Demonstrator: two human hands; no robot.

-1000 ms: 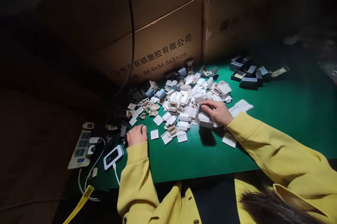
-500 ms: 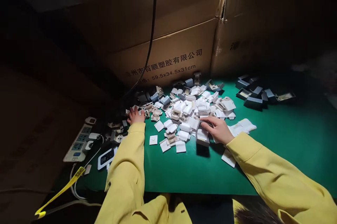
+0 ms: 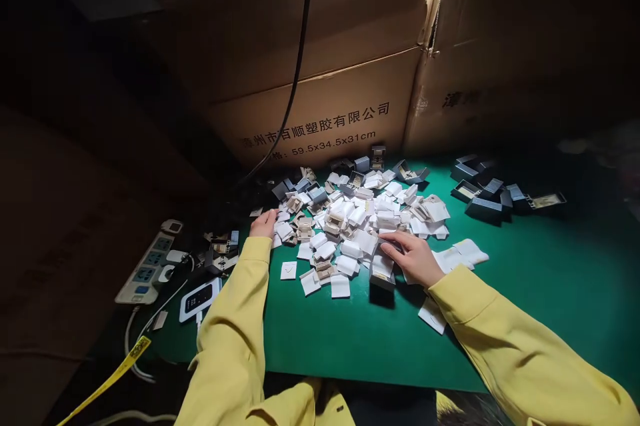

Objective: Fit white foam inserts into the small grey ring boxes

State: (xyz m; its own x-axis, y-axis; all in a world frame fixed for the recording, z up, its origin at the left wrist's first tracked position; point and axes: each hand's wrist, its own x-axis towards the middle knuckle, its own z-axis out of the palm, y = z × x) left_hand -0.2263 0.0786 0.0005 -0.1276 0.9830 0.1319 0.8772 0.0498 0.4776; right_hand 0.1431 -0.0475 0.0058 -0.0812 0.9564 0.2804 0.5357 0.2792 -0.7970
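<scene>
Green mat (image 3: 525, 293), cardboard boxes (image 3: 320, 113) behind; right hand (image 3: 413, 256) fingers grasping small box (image 3: 383, 273)

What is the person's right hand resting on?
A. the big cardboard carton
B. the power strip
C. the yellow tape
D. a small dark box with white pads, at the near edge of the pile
D: the right hand lies on the small dark box at the pile's near edge on the green mat.
</scene>
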